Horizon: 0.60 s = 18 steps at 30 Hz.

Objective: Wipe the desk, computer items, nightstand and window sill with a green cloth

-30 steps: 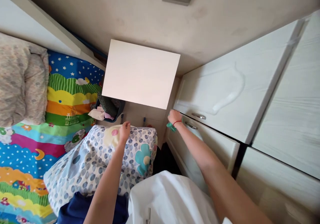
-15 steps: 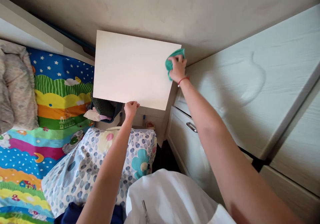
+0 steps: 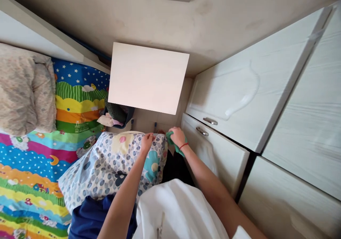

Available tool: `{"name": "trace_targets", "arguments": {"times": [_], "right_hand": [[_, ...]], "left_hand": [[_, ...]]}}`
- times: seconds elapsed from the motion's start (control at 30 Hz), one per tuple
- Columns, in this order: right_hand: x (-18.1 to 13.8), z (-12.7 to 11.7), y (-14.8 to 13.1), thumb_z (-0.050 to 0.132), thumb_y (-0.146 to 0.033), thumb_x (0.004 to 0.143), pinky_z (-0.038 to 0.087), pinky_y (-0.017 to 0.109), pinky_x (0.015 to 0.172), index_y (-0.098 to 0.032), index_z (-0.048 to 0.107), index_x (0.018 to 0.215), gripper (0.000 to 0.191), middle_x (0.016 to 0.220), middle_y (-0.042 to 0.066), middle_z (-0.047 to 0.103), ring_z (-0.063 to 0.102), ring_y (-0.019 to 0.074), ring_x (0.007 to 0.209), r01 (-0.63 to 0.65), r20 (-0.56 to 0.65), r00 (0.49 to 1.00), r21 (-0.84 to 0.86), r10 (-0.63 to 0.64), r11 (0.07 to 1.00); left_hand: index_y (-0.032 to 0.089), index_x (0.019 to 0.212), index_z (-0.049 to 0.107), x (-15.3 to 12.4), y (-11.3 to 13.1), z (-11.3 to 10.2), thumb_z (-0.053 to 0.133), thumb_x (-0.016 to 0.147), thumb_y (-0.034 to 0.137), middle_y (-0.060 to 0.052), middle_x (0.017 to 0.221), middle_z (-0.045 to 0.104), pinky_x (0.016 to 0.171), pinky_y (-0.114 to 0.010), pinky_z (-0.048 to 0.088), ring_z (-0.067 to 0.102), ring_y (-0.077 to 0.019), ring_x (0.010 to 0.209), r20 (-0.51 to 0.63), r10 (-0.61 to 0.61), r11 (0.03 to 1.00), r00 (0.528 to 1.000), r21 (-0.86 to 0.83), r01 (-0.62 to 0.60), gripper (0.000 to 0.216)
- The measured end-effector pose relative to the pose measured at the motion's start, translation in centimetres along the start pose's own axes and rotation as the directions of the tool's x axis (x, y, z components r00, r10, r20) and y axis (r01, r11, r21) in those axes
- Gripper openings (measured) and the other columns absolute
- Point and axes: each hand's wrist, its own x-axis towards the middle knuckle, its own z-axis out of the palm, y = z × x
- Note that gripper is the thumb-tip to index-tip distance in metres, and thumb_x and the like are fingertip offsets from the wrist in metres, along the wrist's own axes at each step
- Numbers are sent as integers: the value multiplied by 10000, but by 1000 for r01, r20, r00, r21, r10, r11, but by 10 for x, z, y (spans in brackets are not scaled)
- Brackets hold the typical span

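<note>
My right hand [image 3: 178, 137] is closed around a green cloth [image 3: 170, 139], low down beside the white drawer front [image 3: 213, 153]; a red band circles its wrist. My left hand [image 3: 147, 142] rests with curled fingers on the top edge of a spotted blue-and-white pillow [image 3: 112, 168], a short way left of the cloth. Above both hands a bare white tabletop [image 3: 147, 78] juts out from the wall.
White cabinet fronts [image 3: 239, 86] with metal handles [image 3: 210, 121] line the right side. A bed with a colourful cartoon sheet [image 3: 71, 104] and a folded beige quilt [image 3: 23, 89] lies left. A dark basket of clothes [image 3: 117, 113] sits under the tabletop.
My right hand with the green cloth has come down from the tabletop's far right corner to beside the drawer. My left hand has dropped from the tabletop's near edge onto the pillow.
</note>
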Motion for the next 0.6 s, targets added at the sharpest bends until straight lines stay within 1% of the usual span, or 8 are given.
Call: {"name": "trace_targets", "arguments": {"times": [0.07,0.13,0.2,0.27,0.33,0.47,0.53,0.6], "right_hand": [[11,-22,-21,482,-45,921,486,384,977,-200,750,1269,466,1298,143,659,555,285,1201,79,-153,985,-19,-81,997],[34,-45,-51,507,-50,917,469,427,987,-188,726,1300,462,1368,166,610,514,311,1229,217,-272,933,-102,-237,971],[60,-61,-77,484,-46,936,453,474,980,-162,729,1276,435,1429,192,563,476,334,1251,327,-256,891,-212,-375,921],[78,-68,-86,430,-49,976,441,516,986,-137,745,1221,409,1471,208,530,440,353,1285,357,-187,892,-267,-411,895],[81,-67,-71,424,-77,1008,437,548,1009,-137,761,1175,381,1491,204,526,422,362,1318,278,-186,928,-231,-323,932],[62,-72,5,501,-41,971,450,597,1033,-96,793,1031,303,1364,252,625,498,382,1314,-57,-264,964,-76,35,995],[61,-93,44,532,4,935,470,591,1007,-47,793,957,267,1192,287,690,583,380,1247,-197,-286,940,-11,186,980],[78,-130,73,520,33,927,495,507,994,-25,789,1020,290,1127,266,726,647,317,1194,-263,-323,906,74,273,962]], "left_hand": [[170,869,734,-6,-8,-5,567,917,200,-69,780,791,916,-389,634,796,-210,836,-3,9,999,1000,-33,-9,177],[172,878,730,-7,-13,-8,577,922,232,-67,782,790,927,-393,633,797,-211,850,-5,16,998,1000,-59,-16,170],[171,876,726,-6,-16,-8,587,920,257,-70,780,789,935,-400,632,797,-214,852,-2,19,997,1000,-77,-19,169],[171,886,727,-4,-19,-9,600,916,279,-74,795,792,946,-408,628,797,-218,861,6,22,996,1000,-86,-21,169],[173,906,731,-4,-22,-10,622,908,299,-78,828,800,962,-410,621,796,-219,882,18,26,996,1000,-90,-24,166],[172,906,717,-9,-22,-14,638,898,317,-77,831,798,968,-403,617,792,-208,877,41,27,995,999,-92,-24,165],[169,897,703,-10,-20,-15,625,901,325,-75,811,789,954,-405,621,789,-205,855,47,26,995,999,-97,-21,174],[170,896,692,-9,-19,-14,616,901,333,-76,808,784,953,-411,618,787,-204,843,50,26,994,998,-104,-21,180]]}}
